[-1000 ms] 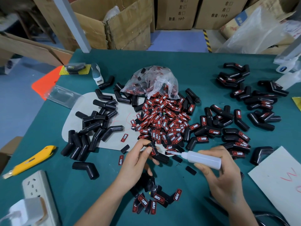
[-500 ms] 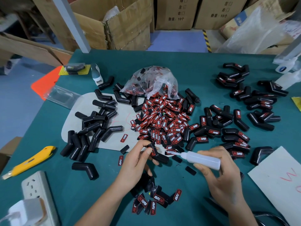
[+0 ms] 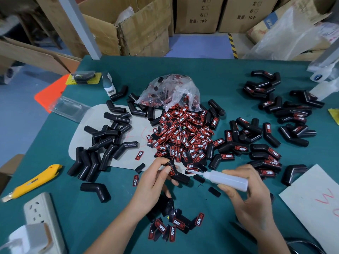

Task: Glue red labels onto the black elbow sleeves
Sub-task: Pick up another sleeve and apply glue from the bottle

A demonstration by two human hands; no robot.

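My left hand (image 3: pixel 154 182) pinches a black elbow sleeve (image 3: pixel 178 176) with a red label (image 3: pixel 172 170) pressed under my thumb, just below the middle of the frame, keeping it steady by the nozzle. My right hand (image 3: pixel 245 200) is wrapped around the glue bottle (image 3: pixel 226 180), its tip aimed left at the sleeve. The sleeve is glossy, bent and dark. The label pile (image 3: pixel 183 138) sits above on the tabletop (image 3: pixel 220 76), within easy reach.
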